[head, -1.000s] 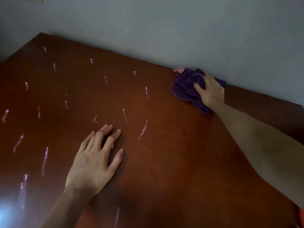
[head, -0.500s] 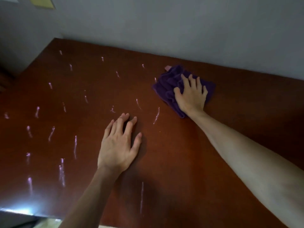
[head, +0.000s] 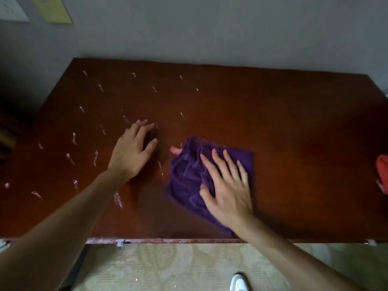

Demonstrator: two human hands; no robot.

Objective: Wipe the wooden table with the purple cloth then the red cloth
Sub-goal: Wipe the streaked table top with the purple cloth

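Grey wall (head: 210,28) behind, with two paper sheets (head: 50,9) pinned at its upper left. Below it, wooden table (head: 294,122), dark reddish brown, seen from above, near edge chipped and pale along the front. Scattered over the left half of the tabletop: many short whitish-pink streaks (head: 95,157); right half without such marks.

Purple cloth (head: 189,179) crumpled in folds, lying a little right of the tabletop's middle and reaching toward the near edge. Pressed flat on its right part: right hand (head: 227,192), fingers straight and spread, thumb out to the left on the fabric, nothing pinched or curled round. Just past the cloth's far left corner, touching or nearly touching it, a small pink smear (head: 175,150).

Left hand (head: 131,152) planted on the bare wood just left of the cloth, apart from it, palm down, fingers extended and slightly bent at the tips, holding nothing.

Red cloth (head: 382,171) at the right edge of the tabletop, cut off by the frame, well apart from both hands.

Beneath the near edge, pale patterned carpet (head: 168,267) and the toe of a white shoe (head: 238,282).
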